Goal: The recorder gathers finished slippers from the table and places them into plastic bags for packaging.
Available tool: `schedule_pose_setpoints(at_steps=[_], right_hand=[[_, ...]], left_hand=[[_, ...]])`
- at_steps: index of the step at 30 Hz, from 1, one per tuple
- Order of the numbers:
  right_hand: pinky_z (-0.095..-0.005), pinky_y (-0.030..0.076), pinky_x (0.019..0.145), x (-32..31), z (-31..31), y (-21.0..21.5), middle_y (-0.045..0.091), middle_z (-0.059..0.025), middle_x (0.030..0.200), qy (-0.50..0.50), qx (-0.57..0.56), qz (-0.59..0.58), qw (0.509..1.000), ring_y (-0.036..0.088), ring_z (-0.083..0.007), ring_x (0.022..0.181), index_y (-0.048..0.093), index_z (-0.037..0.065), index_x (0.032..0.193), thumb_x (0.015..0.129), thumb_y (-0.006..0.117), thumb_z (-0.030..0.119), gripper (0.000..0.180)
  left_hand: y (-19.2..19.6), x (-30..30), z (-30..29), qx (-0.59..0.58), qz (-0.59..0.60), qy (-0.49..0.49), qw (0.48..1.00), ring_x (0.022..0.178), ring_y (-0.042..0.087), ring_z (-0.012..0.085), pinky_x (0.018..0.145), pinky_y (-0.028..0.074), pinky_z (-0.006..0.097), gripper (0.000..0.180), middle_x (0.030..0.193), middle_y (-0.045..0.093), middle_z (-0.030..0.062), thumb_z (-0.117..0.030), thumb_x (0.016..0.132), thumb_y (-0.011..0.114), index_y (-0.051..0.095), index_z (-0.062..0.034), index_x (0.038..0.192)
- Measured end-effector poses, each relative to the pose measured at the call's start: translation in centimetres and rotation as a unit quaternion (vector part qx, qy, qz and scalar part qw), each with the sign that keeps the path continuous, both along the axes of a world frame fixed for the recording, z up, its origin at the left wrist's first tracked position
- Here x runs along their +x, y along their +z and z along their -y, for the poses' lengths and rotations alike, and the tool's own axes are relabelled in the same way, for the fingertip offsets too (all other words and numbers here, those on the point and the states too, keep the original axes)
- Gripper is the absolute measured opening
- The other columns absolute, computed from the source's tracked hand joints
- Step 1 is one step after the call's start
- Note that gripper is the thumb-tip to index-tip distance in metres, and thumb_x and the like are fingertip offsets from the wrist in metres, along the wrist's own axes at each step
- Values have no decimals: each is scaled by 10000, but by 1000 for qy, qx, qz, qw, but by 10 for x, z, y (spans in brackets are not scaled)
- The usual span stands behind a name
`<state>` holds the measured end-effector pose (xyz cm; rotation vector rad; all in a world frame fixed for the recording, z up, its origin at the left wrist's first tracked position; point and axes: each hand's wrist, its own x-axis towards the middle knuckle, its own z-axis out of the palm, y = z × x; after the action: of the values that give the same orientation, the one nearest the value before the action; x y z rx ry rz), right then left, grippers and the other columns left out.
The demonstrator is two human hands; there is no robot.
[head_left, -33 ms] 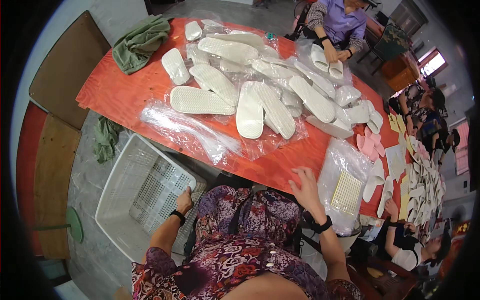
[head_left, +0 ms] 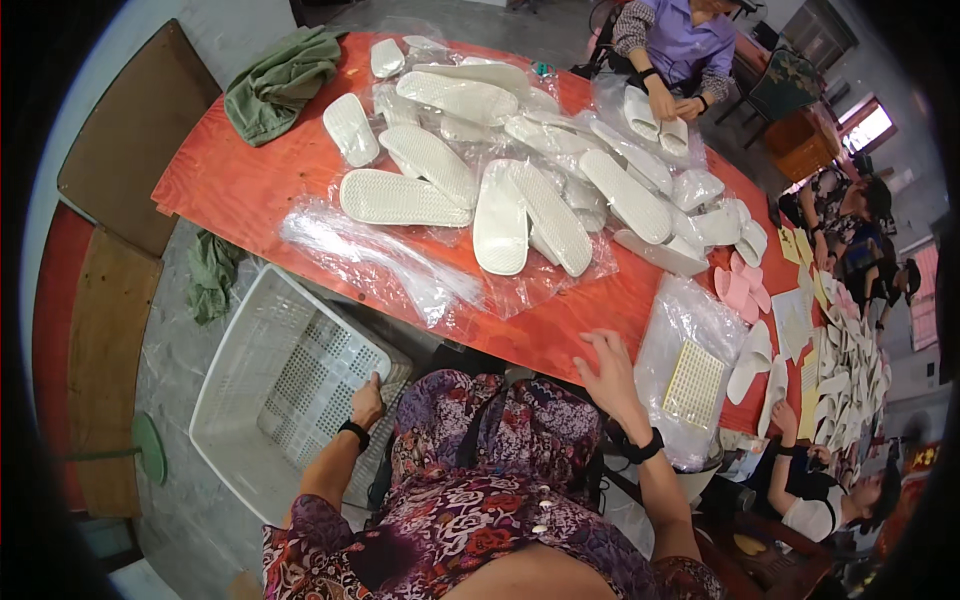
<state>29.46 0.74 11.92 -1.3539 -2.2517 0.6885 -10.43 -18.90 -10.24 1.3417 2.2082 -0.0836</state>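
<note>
My left hand (head_left: 369, 402) grips the near-right rim of an empty white plastic basket (head_left: 245, 385), which is tilted beside the table. Fingers spread, my right hand (head_left: 608, 375) rests at the front edge of the red table (head_left: 540, 335) and holds nothing. Farther in lies a heap of white slippers (head_left: 500, 235), many in clear plastic bags. A bundle of clear plastic strips or bags (head_left: 375, 262) is near the edge, above the basket. Just right of my right hand is a stack of clear plastic bags (head_left: 655, 350) with a yellow printed sheet (head_left: 695, 387) on it.
A green cloth (head_left: 285, 85) lies on the far left corner. Across the table, a person in purple (head_left: 690, 40) handles white slippers. Pink slippers (head_left: 738, 290) and more white ones (head_left: 845, 375) lie to the right, where other people sit. A green round stool (head_left: 150, 450) stands left.
</note>
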Motion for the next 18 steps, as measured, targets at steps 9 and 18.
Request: schedule_pose_setpoints(at_steps=[9,18], right_hand=[[-404,392,873,-37,-4,-20,470,-167,1092,63,-18,-1,998,465,-344,1039,512,36,1095,774,606,133,348],[-394,393,873,-1,33,-54,493,-168,1079,12,-70,25,997,475,-347,1036,524,29,1088,762,613,114,348]], left_hand=[[-1,-35,91,-54,-74,32,995,852,589,379,693,474,454,402,922,580,199,-40,806,429,391,-88,1203],[-10,-132,239,-209,-129,181,952,924,590,366,768,476,438,235,965,606,234,-104,807,478,537,12,1003]])
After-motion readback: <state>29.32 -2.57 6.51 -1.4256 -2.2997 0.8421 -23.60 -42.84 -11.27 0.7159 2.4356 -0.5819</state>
